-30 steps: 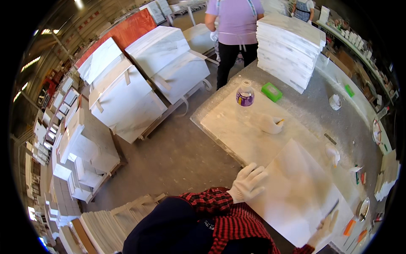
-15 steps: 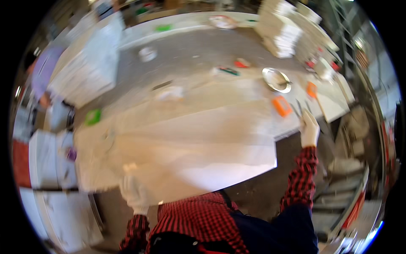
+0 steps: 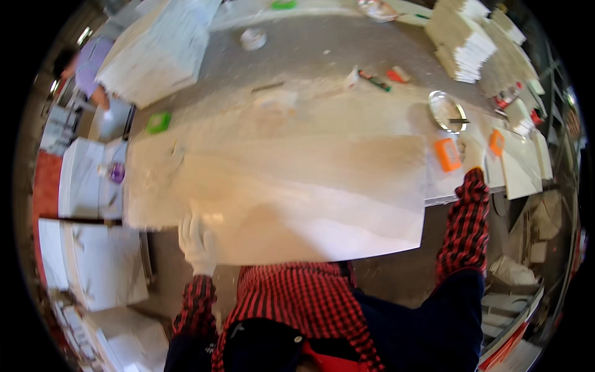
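A large pale sheet or panel (image 3: 322, 204) lies across the near part of the table, its front edge reaching close to my body. My left hand (image 3: 198, 245), in a white glove, rests at the sheet's near left corner with fingers stretched out. At the right, my right hand (image 3: 472, 152), also white-gloved, is down on the table between two orange blocks (image 3: 447, 155). Its fingers blend into the pale surface, so what they hold, if anything, is hidden. Just beyond it stands a round metal dish (image 3: 446, 111) with a dark-handled tool across its rim.
White stacks stand at the far left (image 3: 161, 53) and far right (image 3: 462, 43). A green block (image 3: 158, 122), a tape roll (image 3: 253, 39) and a red scraper-like piece (image 3: 398, 74) lie on the table. A person in purple (image 3: 93, 68) works at the left.
My right hand has moved farther over the table, and the thin dark tools by it no longer show. My left hand now lies with its fingers along the sheet's edge. The view has shifted.
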`<state>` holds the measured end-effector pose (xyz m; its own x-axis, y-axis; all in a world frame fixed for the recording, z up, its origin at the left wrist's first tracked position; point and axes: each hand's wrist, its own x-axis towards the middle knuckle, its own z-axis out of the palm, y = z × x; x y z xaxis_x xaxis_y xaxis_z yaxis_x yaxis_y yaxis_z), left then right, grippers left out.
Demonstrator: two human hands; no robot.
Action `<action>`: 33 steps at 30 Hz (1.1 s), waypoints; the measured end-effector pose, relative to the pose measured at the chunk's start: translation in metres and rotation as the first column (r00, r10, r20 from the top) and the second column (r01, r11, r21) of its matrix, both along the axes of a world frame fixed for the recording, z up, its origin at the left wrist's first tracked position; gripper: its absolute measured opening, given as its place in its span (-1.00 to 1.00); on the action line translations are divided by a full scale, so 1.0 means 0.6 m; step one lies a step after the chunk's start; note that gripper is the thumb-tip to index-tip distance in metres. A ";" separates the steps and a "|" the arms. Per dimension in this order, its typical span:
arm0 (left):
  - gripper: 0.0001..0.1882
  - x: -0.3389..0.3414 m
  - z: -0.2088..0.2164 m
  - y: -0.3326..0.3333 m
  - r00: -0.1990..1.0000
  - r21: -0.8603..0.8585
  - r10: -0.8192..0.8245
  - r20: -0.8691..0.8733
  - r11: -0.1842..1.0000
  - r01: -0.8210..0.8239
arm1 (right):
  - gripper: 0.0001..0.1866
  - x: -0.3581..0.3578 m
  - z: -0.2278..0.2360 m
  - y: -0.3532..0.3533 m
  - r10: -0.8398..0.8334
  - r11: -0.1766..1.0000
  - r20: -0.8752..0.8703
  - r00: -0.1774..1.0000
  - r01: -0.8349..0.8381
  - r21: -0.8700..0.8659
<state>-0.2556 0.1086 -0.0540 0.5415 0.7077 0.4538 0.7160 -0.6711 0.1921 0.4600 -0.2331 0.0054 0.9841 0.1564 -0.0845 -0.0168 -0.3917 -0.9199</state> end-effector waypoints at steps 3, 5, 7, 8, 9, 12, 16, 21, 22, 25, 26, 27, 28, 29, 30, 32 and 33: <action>-0.51 0.012 -0.004 0.001 0.997 0.044 0.020 0.079 0.999 -0.024 | -0.49 0.095 -0.046 -0.005 -0.027 0.983 -0.029 0.999 0.021 -0.182; -0.54 -0.005 -0.008 -0.012 0.991 0.083 0.114 0.065 0.989 -0.120 | -0.49 0.061 -0.039 0.005 0.062 0.869 0.281 0.958 0.086 -0.487; -0.55 -0.008 -0.022 -0.025 0.951 0.021 0.269 0.152 0.961 -0.275 | -0.57 0.022 -0.028 -0.017 0.258 0.738 0.496 0.829 0.163 -0.655; -0.55 -0.009 -0.030 -0.031 0.920 -0.014 0.346 0.186 0.937 -0.349 | -0.59 -0.004 -0.024 -0.026 0.314 0.700 0.555 0.770 0.207 -0.683; -0.54 -0.004 -0.035 -0.034 0.890 -0.064 0.408 0.201 0.912 -0.404 | -0.61 -0.055 -0.008 -0.042 0.261 0.737 0.586 0.768 0.234 -0.634; -0.49 0.026 -0.048 -0.034 0.738 -0.378 0.608 0.293 0.783 -0.495 | -0.50 -0.216 0.056 -0.098 0.054 0.756 0.375 0.926 0.207 -0.621; -0.40 -0.017 -0.071 -0.024 0.609 -0.698 0.744 0.274 0.589 -0.407 | -0.51 -0.346 0.013 -0.112 -0.064 0.908 0.066 0.996 0.086 -0.410; -0.33 -0.012 -0.075 -0.015 0.501 -0.887 0.810 0.306 0.434 -0.159 | -0.29 -0.426 -0.157 -0.177 -0.068 0.925 -0.215 0.974 -0.018 -0.378; -0.33 -0.010 -0.075 -0.013 0.530 -0.878 0.798 0.288 0.440 -0.185 | -0.23 -0.439 -0.171 -0.162 -0.085 0.931 -0.227 0.970 -0.004 -0.365; -0.29 -0.010 -0.055 -0.015 0.639 -0.860 0.744 0.194 0.443 -0.254 | -0.25 -0.472 -0.173 -0.104 -0.224 0.956 -0.111 0.968 0.196 -0.219; -0.31 -0.013 -0.045 -0.011 0.674 -0.848 0.728 0.125 0.431 -0.308 | -0.26 -0.474 -0.177 -0.098 -0.269 0.953 -0.108 0.957 0.248 -0.174; -0.32 -0.018 -0.036 -0.007 0.699 -0.832 0.712 0.058 0.422 -0.360 | -0.27 -0.475 -0.185 -0.094 -0.278 0.949 -0.056 0.959 0.266 -0.167; -0.34 -0.023 -0.029 -0.001 0.722 -0.811 0.692 -0.011 0.416 -0.411 | -0.27 -0.475 -0.193 -0.094 -0.291 0.944 -0.005 0.957 0.287 -0.162; -0.39 -0.053 -0.021 0.017 0.814 -0.788 0.577 -0.064 0.471 -0.396 | -0.27 -0.475 -0.202 -0.094 -0.305 0.938 0.046 0.951 0.308 -0.155; -0.43 -0.080 -0.014 0.034 0.885 -0.768 0.448 -0.123 0.522 -0.371 | -0.27 -0.474 -0.207 -0.093 -0.298 0.926 0.076 0.951 0.308 -0.220; -0.53 -0.106 0.011 0.079 0.941 -0.712 0.324 0.099 0.684 -0.161 | -0.27 -0.471 -0.209 -0.094 -0.278 0.885 0.135 0.951 0.308 -0.348; -0.54 -0.094 0.025 0.094 0.899 -0.701 0.378 0.222 0.703 -0.122 | -0.26 -0.472 -0.201 -0.092 -0.268 0.874 0.122 0.956 0.294 -0.387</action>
<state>-0.3121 0.1650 -0.0388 0.2093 0.9755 -0.0679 0.6450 -0.0856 0.7594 0.1769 -0.2883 -0.1150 0.9868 -0.1611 -0.0178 -0.1285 -0.7108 -0.6916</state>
